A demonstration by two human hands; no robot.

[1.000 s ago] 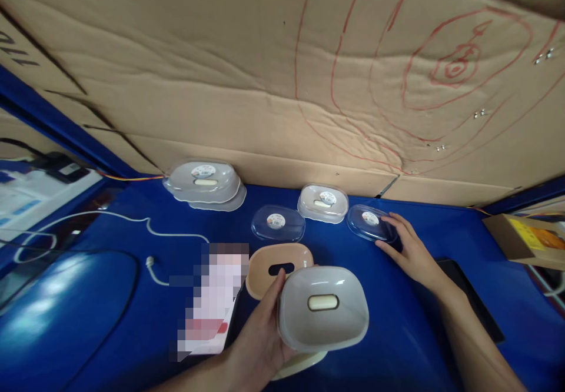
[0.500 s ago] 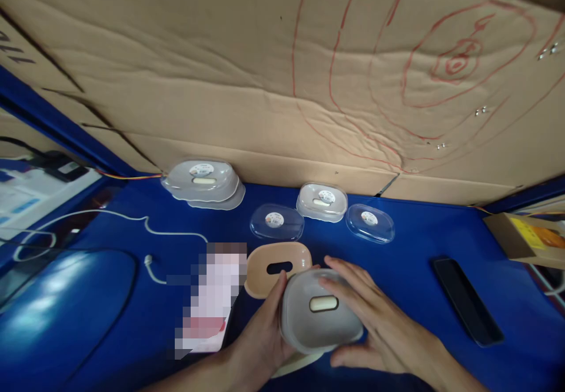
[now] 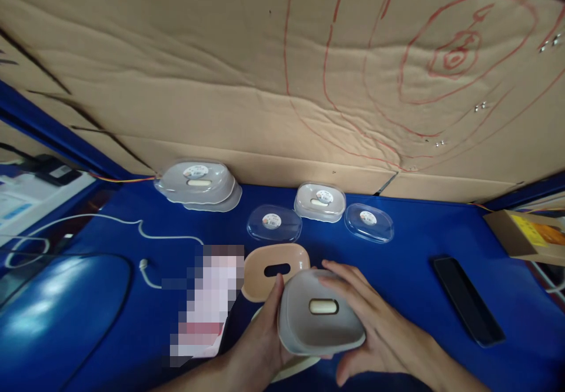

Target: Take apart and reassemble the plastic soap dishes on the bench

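Head view: nearest, a pale cream oval piece (image 3: 300, 369) shows partly beneath the left hand (image 3: 265, 333), which grasps the left side of a grey oval dish (image 3: 322, 333), held tilted above the blue tabletop (image 3: 408, 277). A cream oblong insert (image 3: 323, 306) sits in the dish's slot. The right hand (image 3: 375, 327) curves around the other side, fingers overlapping the rim, thumb lower down; whether it grips, I cannot tell. To the left lies a flat item with a pixelated face (image 3: 207, 298); well to the right, a black oblong tray (image 3: 468, 301). Just behind the dish is a peach oval dish (image 3: 256, 268) with an open slot. Farther back, two clear lids (image 3: 286, 233) flank a lidded grey container (image 3: 320, 206); left of them stands a grey stack (image 3: 194, 186), before a cardboard wall (image 3: 176, 86).
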